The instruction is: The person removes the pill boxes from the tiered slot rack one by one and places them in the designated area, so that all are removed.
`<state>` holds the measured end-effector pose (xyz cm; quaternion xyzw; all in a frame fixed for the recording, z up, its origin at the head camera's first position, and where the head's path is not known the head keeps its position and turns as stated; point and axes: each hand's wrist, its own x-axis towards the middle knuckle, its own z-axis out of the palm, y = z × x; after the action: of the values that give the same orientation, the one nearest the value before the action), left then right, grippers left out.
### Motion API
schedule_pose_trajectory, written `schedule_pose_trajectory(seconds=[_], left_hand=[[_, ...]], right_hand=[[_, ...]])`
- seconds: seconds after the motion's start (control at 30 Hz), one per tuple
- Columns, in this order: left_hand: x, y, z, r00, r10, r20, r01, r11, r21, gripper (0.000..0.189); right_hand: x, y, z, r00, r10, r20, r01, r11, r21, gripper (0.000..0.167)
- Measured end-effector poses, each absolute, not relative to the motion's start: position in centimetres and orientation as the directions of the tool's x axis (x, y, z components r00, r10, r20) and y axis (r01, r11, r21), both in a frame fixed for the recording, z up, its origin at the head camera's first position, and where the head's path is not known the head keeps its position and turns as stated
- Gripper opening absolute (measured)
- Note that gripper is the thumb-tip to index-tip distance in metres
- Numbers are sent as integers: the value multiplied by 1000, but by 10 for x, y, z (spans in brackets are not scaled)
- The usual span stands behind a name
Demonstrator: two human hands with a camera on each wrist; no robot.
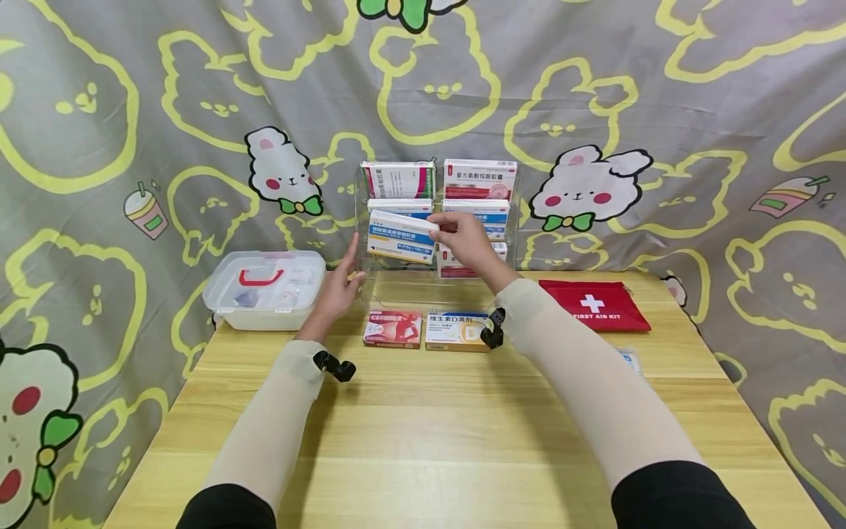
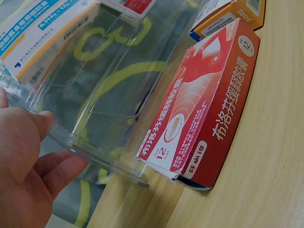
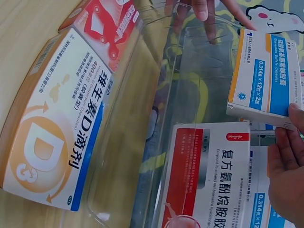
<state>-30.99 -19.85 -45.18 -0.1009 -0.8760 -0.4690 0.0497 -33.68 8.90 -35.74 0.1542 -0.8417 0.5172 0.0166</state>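
A clear plastic display rack stands at the back of the table, with medicine boxes in its tiers. My right hand pinches the right end of a white, blue and orange medicine box, which tilts in front of the rack's left column. In the right wrist view, the thumb and fingers grip one corner of this box. My left hand holds the rack's left side edge, thumb on one side and fingers on the other, as the left wrist view shows.
A red medicine box and a vitamin D box lie before the rack. To the left sits a lidded plastic case with a red handle. A red first aid pouch lies right, with a small packet near it. A patterned curtain hangs behind.
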Motion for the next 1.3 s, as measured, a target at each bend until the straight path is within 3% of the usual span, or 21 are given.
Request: schedule_pose_trajectory(seconds=[0.67,1.3], left_hand=[[-310,-200,-454,-973,134,186,229,535,813,89],[-313,-201,-457,-960,159,232,281,522,806,90]], right_hand=[[-315,96,-349,-945,-279,173,-283,424,-860,31],[-271,119,-370,-926,-340,165,-322,477,-818,32]])
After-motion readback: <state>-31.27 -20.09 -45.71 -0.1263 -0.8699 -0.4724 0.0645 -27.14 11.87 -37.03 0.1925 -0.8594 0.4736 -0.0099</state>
